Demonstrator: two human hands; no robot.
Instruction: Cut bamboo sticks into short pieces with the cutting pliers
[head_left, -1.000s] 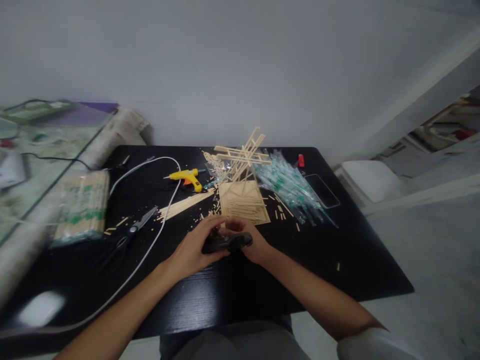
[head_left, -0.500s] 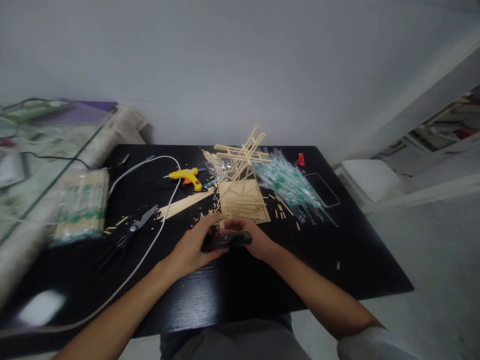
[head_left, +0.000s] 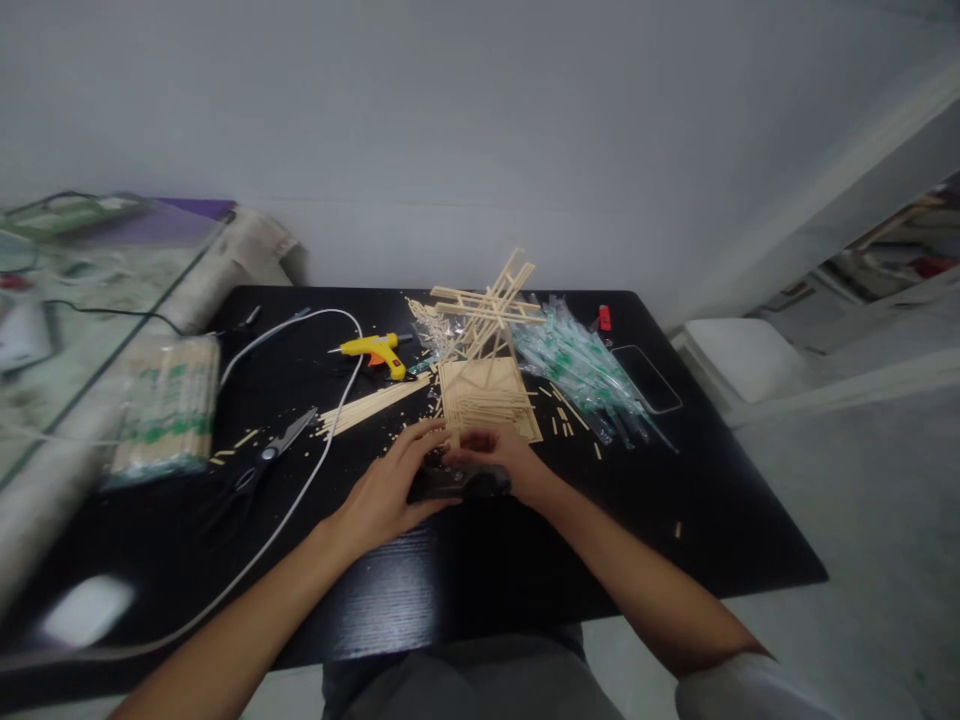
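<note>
Near the front middle of the table, my left hand [head_left: 390, 495] is closed around a dark hand tool [head_left: 442, 485], thumb below it and fingers above. Its exact kind is hard to make out. My right hand [head_left: 502, 455] is beside it with bent fingers, pinching a short pale wooden stick [head_left: 454, 438] just above the tool. Directly beyond both hands lies a wooden board [head_left: 461, 375] with several thin sticks [head_left: 491, 405] on it. A stick-built frame with crossed arms [head_left: 495, 310] stands at the board's far end.
A yellow glue gun [head_left: 379, 350], loose long sticks [head_left: 371, 408] and black scissors [head_left: 266, 455] lie to the left, with a white cable [head_left: 330, 440] curving past. Packed sticks [head_left: 165, 410] are far left. Plastic wrappers [head_left: 577, 360], a phone [head_left: 646, 380] and a red object [head_left: 604, 318] lie right.
My right hand has shifted slightly up, its fingers now closer over the short stick. The dark tool has moved a little to the right; the left hand is almost unchanged.
</note>
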